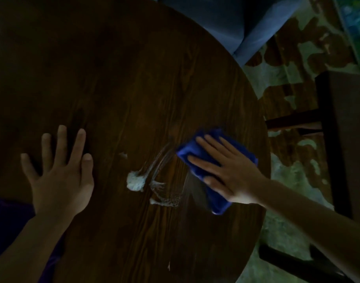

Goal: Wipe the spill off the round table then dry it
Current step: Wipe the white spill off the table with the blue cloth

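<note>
A round dark wooden table (117,68) fills most of the head view. On it lies a whitish foamy spill (136,181), with thin wet streaks running up and to the right from it and a smaller blob (123,155) above. My right hand (226,170) lies flat with spread fingers on a folded blue cloth (189,153), pressing it onto the table just right of the streaks, near the table's right edge. My left hand (60,170) rests palm down on the bare wood to the left of the spill, fingers apart, holding nothing.
A blue upholstered seat (236,23) stands beyond the table's far right edge. A dark wooden chair (338,129) stands to the right on a patterned rug (297,64). A tiny white speck (168,266) lies near the table's front edge.
</note>
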### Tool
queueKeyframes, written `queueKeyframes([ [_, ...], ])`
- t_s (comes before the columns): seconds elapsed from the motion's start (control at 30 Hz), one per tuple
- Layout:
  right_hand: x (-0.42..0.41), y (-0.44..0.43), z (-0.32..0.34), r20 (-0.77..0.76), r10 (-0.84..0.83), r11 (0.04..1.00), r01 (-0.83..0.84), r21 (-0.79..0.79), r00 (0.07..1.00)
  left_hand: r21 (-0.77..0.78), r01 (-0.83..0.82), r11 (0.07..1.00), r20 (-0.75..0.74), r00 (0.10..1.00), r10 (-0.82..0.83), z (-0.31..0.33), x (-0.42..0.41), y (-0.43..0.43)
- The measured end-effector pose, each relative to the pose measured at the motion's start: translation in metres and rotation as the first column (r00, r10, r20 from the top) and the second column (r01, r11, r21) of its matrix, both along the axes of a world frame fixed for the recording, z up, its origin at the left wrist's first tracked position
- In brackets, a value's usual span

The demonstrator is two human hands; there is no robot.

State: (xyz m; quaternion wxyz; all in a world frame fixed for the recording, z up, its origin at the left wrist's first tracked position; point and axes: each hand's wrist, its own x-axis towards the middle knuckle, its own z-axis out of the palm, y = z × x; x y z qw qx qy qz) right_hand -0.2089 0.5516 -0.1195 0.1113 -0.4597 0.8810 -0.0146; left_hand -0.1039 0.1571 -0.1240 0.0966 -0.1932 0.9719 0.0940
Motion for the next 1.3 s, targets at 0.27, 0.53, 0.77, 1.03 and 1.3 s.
queueKeyframes([
  [0.27, -0.083, -0.037, 0.003, -0.004, -0.602, 0.797, 0.601, -0.065, 0.798, -0.022, 0.009, 1.0, -0.026, 1.0, -0.01, -0.001, 0.0, -0.001],
  [0.53, 0.041, 0.029, -0.004, 0.004, -0.02, 1.0, 0.02, -0.024, 1.0, -0.045, 0.018, 0.999, -0.056, 0.998, -0.02, -0.005, 0.001, 0.0],
  [0.77, 0.138, -0.037, -0.001, -0.027, -0.844, 0.537, 0.843, -0.024, 0.536, -0.055, 0.007, 0.998, -0.045, 0.999, -0.009, -0.005, 0.001, -0.003],
  [1.03, 0.229, -0.087, 0.006, 0.073, -0.976, 0.202, 0.978, -0.045, 0.205, -0.051, 0.035, 0.998, -0.045, 0.998, -0.038, -0.003, 0.0, 0.002],
  [1.3, 0.242, -0.12, 0.004, 0.057, -0.924, 0.377, 0.926, -0.031, 0.379, -0.031, 0.062, 0.998, -0.059, 0.996, -0.064, -0.001, 0.0, 0.004],
])
